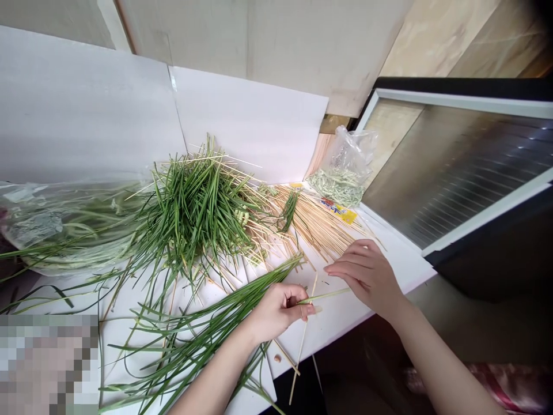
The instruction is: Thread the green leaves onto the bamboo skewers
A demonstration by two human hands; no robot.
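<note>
One chive stalk (324, 295) and one bamboo skewer (304, 340) are pinched in the left hand (276, 311), the half-open right hand (367, 276) is held empty beside them, and a large chive heap (199, 213) and many skewers (313, 222) are left beyond on a white board (345, 323).

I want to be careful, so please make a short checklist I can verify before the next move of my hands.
1. Left hand pinches the long green leaf: ok.
2. Right hand grips that leaf: cannot tell, the leaf end goes under the fingers.
3. Left hand holds the bamboo skewer: cannot tell, the fingers hide the contact.
4. Loose skewers lie near the right hand: ok.
5. Left forearm is free of the leaf bunch: not ok, the leaves reach under it.
</note>
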